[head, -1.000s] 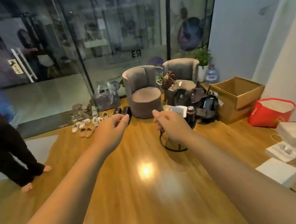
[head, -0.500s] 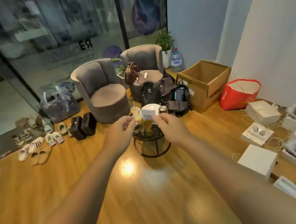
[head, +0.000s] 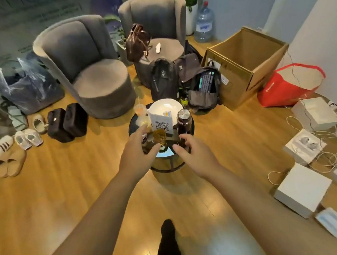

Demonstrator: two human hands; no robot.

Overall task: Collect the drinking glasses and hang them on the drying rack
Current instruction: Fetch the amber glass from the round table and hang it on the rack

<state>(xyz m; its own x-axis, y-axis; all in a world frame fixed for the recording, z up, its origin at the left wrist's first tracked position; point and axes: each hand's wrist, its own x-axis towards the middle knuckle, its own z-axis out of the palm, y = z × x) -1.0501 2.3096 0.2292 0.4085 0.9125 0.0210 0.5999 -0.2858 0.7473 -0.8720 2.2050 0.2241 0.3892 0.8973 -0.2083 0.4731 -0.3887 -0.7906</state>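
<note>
Hands: left hand point(head: 138, 150) and right hand point(head: 194, 152) spread, empty, hiding the round table's point(head: 167, 164) near edge; amber glass point(head: 160, 137) between them.

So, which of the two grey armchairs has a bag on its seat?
The far armchair, on the right: a brown bag stands on its seat. The nearer armchair has none.

Open hands point(head: 139, 152) flanking amber glass point(head: 160, 137)

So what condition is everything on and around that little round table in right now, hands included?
Left hand: open, empty, reaching for the table.
Right hand: open, empty.
Amber glass: upright, partly filled.
Dark flask: upright, capped.
Plastic cup: upright, lidded, straw in.
QR card: standing.
Cardboard box: open.
Grey backpack: unzipped, keyboard inside.
</note>
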